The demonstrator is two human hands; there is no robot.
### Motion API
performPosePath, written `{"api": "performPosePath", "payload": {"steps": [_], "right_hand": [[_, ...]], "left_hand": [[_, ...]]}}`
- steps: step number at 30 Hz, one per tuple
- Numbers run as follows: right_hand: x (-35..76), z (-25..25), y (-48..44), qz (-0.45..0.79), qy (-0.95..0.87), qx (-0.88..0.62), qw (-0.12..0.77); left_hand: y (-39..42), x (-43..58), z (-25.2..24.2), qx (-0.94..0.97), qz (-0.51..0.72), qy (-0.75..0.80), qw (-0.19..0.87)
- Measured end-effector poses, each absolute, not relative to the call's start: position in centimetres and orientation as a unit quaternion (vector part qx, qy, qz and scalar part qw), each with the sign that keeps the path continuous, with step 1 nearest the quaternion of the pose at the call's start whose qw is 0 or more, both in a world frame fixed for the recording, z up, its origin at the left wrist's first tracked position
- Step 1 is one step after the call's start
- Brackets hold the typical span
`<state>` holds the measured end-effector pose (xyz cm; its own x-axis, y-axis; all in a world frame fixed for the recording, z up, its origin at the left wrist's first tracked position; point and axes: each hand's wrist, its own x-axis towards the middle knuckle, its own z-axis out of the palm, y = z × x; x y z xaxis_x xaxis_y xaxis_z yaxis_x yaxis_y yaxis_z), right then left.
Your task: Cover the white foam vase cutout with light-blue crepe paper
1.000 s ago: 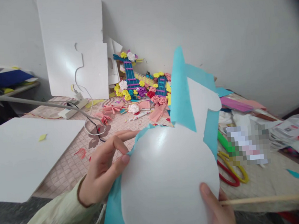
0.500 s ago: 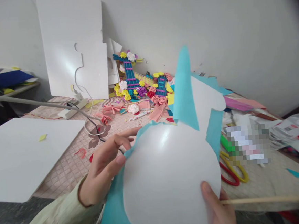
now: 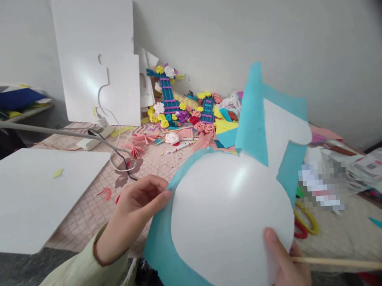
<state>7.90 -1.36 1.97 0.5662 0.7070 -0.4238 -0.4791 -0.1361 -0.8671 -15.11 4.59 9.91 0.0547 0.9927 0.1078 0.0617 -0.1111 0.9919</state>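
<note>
A white board cutout (image 3: 231, 228) with a round body and a narrow neck is held up before me, with light blue paper (image 3: 162, 242) behind it showing past its edges. Part of that paper is folded forward beside the neck. My left hand (image 3: 138, 211) pinches the paper's edge at the cutout's upper left, thumb against fingertips. At the lower right, my right hand (image 3: 286, 261) grips the cutout and paper, thumb on the white front and fingers hidden behind. A thin wooden stick (image 3: 342, 262) sticks out from this hand toward the right.
Scissors with red and yellow handles (image 3: 311, 221) lie right of the cutout. Paper-flower-decorated guitar shapes (image 3: 169, 94) stand against the wall. A white board (image 3: 23, 196) covers the table's left side, near a power strip (image 3: 94, 139) with cables. Plastic bags (image 3: 374, 164) are at right.
The cutout and its paper have shifted right. My left hand has moved right along with them, its raised fingers now curled in and pinching the paper's edge. My right hand keeps its grip.
</note>
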Motion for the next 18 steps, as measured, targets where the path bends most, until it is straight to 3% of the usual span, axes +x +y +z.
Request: {"api": "performPosePath", "payload": {"steps": [18], "right_hand": [[8.4, 1.0, -0.7, 0.508, -0.072, -0.567, 0.645]], "left_hand": [[1.9, -13.2, 12.6, 0.445, 0.515, 0.373, 0.630]]}}
